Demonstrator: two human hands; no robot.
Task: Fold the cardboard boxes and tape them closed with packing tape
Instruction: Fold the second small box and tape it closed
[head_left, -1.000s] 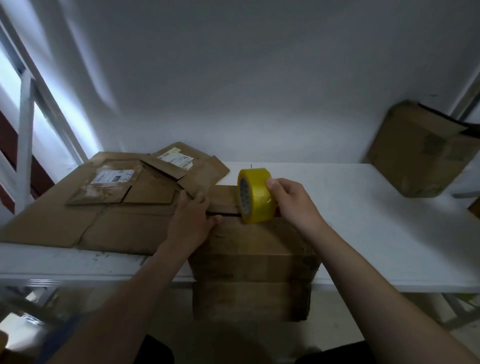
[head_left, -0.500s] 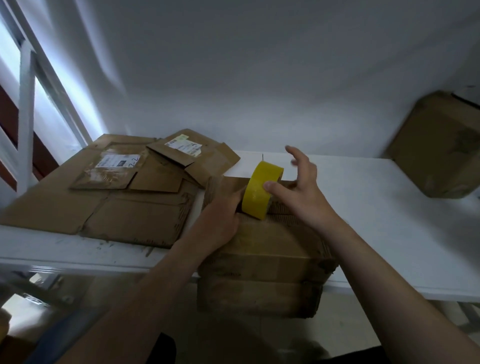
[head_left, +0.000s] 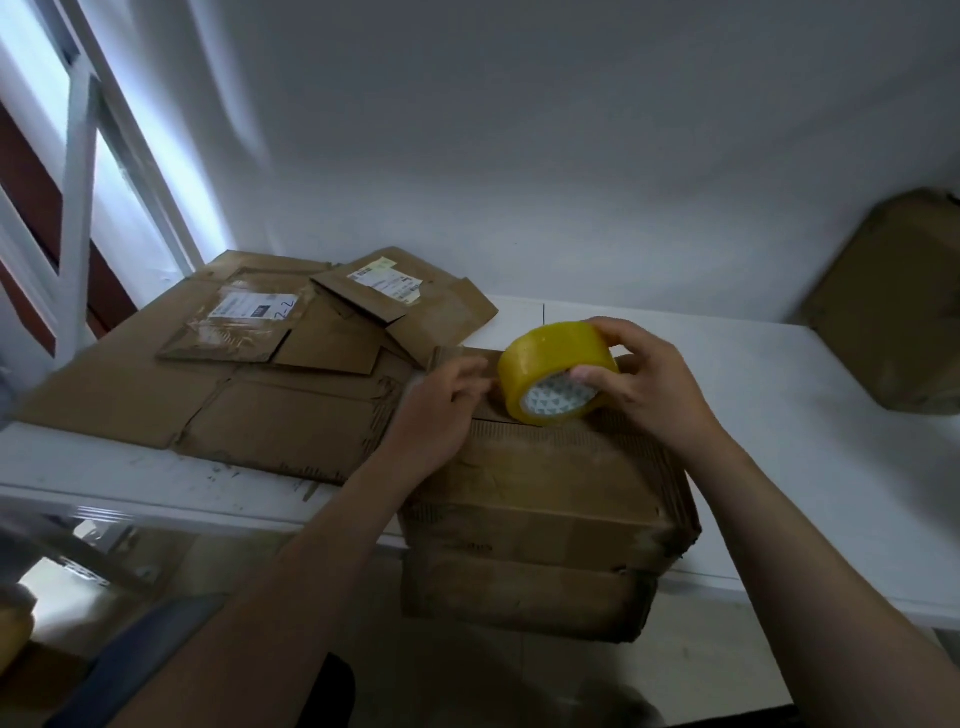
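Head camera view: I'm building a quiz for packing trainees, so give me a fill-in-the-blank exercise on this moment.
1. The right hand holds a roll of tape whose colour is ____.
2. The left hand rests on top of the folded ____.
3. The flattened cardboard lies on the table to the person's ____.

Missing words: yellow; box; left

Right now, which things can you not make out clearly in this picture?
- Tape's loose end: head view, hidden by left hand and tape roll.
- Top seam of box: covered by both hands.
- Label text on flattened cardboard: too small.
- Right-side box: cut by edge.
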